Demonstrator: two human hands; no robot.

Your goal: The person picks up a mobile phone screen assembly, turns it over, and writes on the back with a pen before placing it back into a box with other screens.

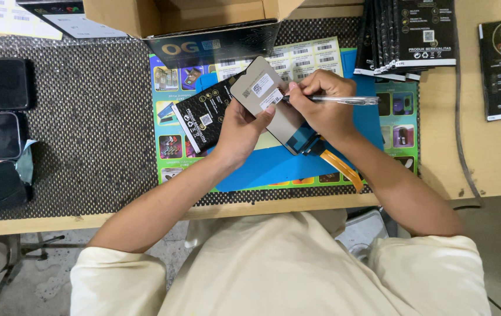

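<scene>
1. Gripping a grey screen panel [265, 96] and a black packet [203, 114] together, the left hand [241, 131] tilts them up for writing.
2. At three o'clock of the panel, the right hand [320, 105] pinches a clear pen [344, 100], tip on a white sticker [271, 98].
3. An orange ribbon cable [341, 167] trails toward five o'clock over the blue mat [274, 167].

A pale wooden workbench [496, 158] under a dark dotted mat [98, 117] stands on grey concrete floor [45, 257].
</scene>
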